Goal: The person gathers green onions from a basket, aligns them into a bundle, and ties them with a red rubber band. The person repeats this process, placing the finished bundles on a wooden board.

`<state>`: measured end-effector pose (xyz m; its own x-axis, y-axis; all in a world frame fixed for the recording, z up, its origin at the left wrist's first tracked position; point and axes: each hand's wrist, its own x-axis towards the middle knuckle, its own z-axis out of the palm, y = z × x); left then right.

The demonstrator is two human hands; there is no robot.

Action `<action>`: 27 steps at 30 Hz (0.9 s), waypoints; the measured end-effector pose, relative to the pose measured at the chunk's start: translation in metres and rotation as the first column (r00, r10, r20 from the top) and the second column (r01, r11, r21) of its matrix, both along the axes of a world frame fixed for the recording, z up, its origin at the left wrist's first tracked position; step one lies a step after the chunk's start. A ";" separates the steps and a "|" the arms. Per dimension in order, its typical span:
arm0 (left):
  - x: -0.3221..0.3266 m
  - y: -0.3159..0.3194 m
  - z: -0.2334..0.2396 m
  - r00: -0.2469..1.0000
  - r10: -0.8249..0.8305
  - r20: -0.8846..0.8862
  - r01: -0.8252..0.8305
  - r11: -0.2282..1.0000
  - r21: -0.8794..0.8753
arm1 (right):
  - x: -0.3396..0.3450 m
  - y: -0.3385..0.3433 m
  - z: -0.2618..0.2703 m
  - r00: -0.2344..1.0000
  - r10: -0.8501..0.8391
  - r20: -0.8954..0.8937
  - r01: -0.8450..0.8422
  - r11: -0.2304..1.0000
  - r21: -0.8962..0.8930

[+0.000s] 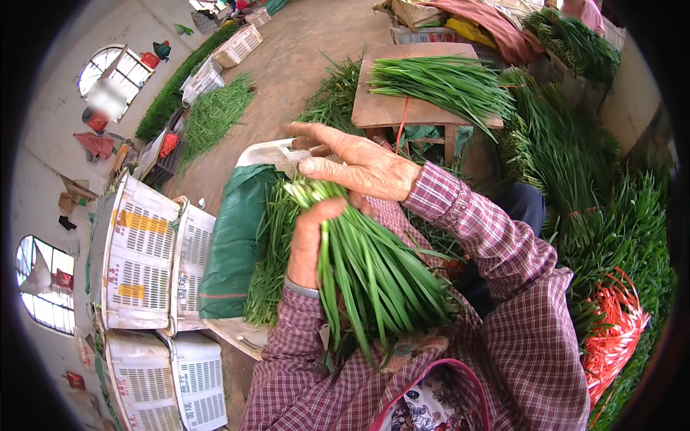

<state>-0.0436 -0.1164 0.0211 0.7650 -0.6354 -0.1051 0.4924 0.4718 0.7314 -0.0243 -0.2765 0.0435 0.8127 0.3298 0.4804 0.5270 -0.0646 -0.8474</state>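
A bundle of green garlic chives (377, 269) lies across my lap, its pale cut ends pointing up and away from me. Around the stems near those ends, my left hand (312, 237) is closed. My right hand (353, 161) is held flat just above the cut ends, fingers apart and slightly blurred; whether its palm touches the stems cannot be told. Beside my left forearm stands a white plastic crate (264, 154) lined with a green woven sheet (232, 242), with loose chives (269, 269) in it.
Ahead, a low wooden table (420, 110) bears chives (442, 86) over a red tie (402, 125). Tied bundles (560, 156) and red strapping ribbon (614, 334) lie at my right. Stacked white crates (143, 253) stand at left. Loose leaves (218, 113) cover part of the floor.
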 end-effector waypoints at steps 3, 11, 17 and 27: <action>0.032 0.021 0.014 0.974 0.224 0.032 -0.221 0.972 -0.083 | -0.006 0.011 0.000 0.998 0.054 -0.009 -0.054 0.998 0.016; 0.112 0.081 0.049 0.906 0.274 0.323 -0.103 0.883 -0.459 | -0.027 0.006 -0.063 0.971 -0.137 -0.194 0.088 0.966 -0.241; 0.155 0.106 0.067 0.848 0.381 0.367 -0.166 0.850 -0.499 | -0.026 -0.058 -0.141 0.925 -0.377 0.048 0.350 0.796 -0.494; 0.171 0.135 0.100 0.582 0.575 0.576 -0.400 0.818 -0.413 | -0.046 -0.117 -0.148 0.743 -0.663 0.091 0.581 0.572 -0.579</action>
<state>0.1277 0.0187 0.1216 0.7735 -0.0815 0.6286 -0.4202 0.6766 0.6047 -0.0703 -0.3931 -0.1047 0.9550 -0.1180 0.2722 0.0731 -0.7957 -0.6013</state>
